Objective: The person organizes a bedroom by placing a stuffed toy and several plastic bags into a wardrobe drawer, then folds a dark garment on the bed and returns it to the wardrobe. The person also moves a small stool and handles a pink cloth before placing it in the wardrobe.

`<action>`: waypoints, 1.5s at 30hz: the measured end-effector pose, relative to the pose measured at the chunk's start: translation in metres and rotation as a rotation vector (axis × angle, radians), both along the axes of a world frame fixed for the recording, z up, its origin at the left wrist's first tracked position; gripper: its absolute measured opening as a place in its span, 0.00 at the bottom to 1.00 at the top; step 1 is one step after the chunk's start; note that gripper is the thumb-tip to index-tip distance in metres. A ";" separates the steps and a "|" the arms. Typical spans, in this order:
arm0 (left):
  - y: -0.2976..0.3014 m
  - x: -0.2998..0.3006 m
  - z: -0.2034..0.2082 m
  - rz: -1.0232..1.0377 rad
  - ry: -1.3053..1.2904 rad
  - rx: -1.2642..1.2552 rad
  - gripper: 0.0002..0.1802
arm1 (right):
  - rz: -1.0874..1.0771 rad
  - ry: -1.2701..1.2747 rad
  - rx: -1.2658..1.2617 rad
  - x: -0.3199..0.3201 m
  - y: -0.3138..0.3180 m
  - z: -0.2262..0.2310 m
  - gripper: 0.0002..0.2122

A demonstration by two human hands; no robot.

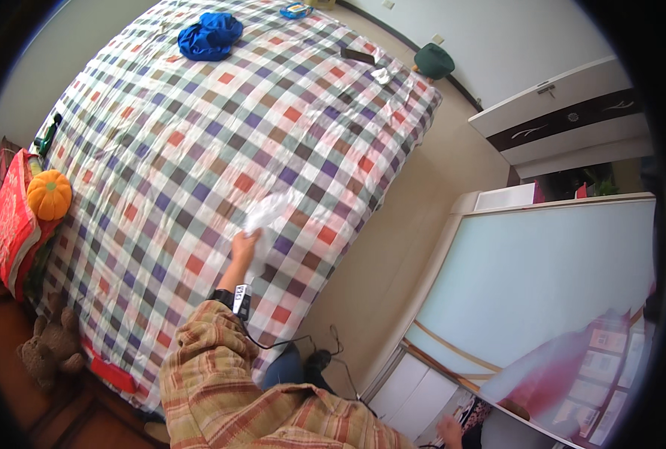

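My left hand reaches out over a bed with a checked quilt. Its fingers are closed on a thin white crumpled sheet, blurred at its edges; whether it is cloth, paper or plastic I cannot tell. Around the wrist sits a black band with a small white-and-black device, from which a dark cable runs. At the lower right, beside the low white cabinet, is my right hand. It is small and partly cut off, and its fingers are not clear.
On the bed's far part lie a bundled blue cloth, a flat black object and a crumpled white piece. A pumpkin-shaped cushion, a red cushion and a teddy bear are left. A glossy pale-blue panel stands right.
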State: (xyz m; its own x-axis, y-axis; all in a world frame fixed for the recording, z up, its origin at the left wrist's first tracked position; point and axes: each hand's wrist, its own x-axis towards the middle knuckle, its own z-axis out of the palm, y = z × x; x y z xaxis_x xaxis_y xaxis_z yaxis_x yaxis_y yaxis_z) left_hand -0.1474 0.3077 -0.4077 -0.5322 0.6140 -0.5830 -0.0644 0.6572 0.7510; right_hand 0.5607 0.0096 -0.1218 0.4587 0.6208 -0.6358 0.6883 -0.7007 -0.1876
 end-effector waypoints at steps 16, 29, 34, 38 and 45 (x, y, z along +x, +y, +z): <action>-0.045 0.155 0.226 -0.624 -0.520 0.500 0.16 | 0.549 0.759 0.405 -0.352 0.308 0.017 0.35; -0.002 0.145 0.244 -0.540 0.145 0.757 0.18 | 0.108 1.495 0.445 -0.303 0.320 0.033 0.19; -0.004 0.146 0.241 -0.291 -0.997 0.521 0.25 | 0.580 1.181 0.267 -0.300 0.316 0.024 0.17; -0.058 0.186 0.244 -0.628 -1.121 0.524 0.39 | 0.675 1.148 0.231 -0.326 0.295 0.003 0.18; -0.144 0.196 0.200 -0.148 -0.614 0.383 0.13 | 1.040 0.811 0.343 -0.367 0.246 -0.013 0.21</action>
State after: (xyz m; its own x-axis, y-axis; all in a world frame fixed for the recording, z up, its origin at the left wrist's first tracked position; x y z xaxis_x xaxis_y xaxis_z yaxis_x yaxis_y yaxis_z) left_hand 0.0484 0.1632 -0.2075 -0.0747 0.8741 -0.4799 -0.4783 0.3909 0.7864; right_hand 0.1940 0.2558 -0.1351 -0.7394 0.6270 -0.2455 0.4788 0.2331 -0.8464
